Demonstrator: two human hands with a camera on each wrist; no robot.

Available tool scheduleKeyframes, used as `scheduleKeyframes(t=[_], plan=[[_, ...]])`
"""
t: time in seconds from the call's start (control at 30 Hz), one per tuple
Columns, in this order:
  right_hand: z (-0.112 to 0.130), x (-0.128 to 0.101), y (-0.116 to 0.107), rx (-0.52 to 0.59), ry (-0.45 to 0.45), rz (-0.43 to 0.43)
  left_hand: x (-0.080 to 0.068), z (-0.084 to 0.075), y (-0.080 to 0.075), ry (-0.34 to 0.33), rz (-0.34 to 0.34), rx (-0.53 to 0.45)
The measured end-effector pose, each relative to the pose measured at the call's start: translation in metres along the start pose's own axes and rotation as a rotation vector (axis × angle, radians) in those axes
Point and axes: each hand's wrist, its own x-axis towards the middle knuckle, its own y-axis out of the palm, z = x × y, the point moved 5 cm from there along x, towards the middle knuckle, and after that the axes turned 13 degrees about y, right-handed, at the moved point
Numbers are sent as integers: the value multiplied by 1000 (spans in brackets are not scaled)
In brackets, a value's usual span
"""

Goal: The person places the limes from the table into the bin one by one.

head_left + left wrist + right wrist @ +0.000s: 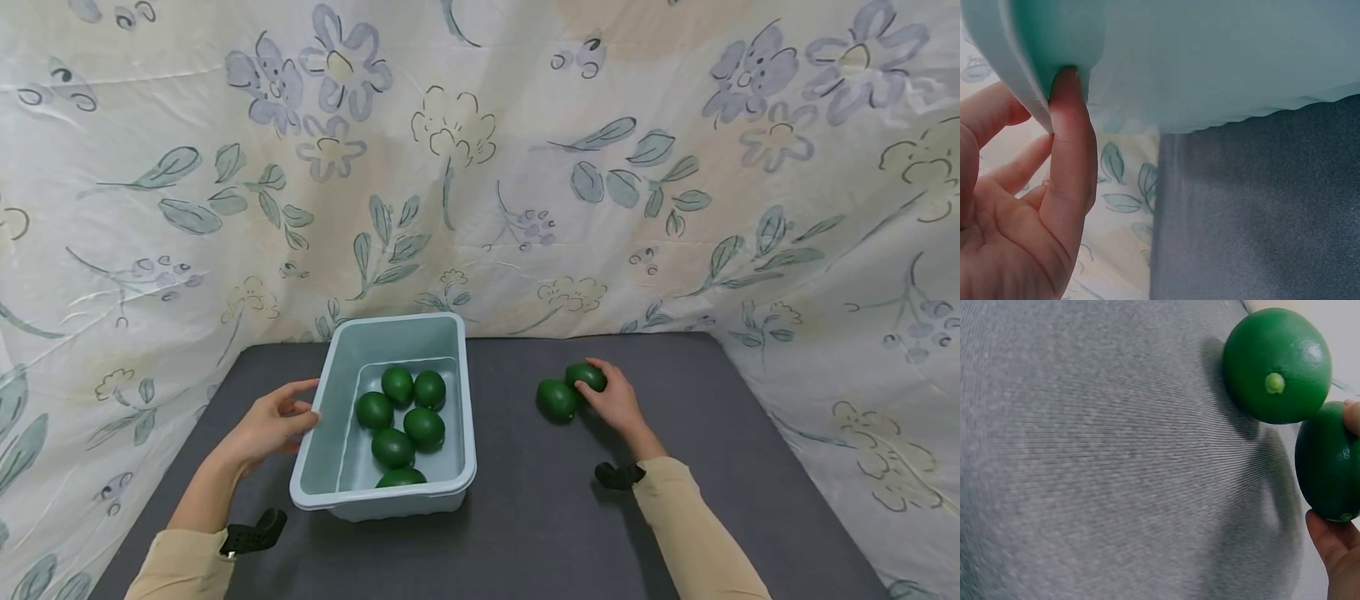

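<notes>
Head view: six limes in bin [322, 467] — two left on mat. R hand [617, 402] grasps lime [587, 376]; L hand [270, 425], fingers relaxed, steadies bin.

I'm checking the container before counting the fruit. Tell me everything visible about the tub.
The tub is a pale blue-green rectangular bin, plastic by its look, with rounded corners and a rolled rim. It stands upright and open on the dark grey table, left of centre. Six green limes lie inside. The left hand touches its left rim, one fingertip against the wall.
</notes>
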Motion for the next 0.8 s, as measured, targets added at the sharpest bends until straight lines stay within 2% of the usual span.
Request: scheduleKeyframes(t=[0.8], plan=[[37, -2, -21, 11, -65, -25, 0, 0, -1, 10, 5, -8]])
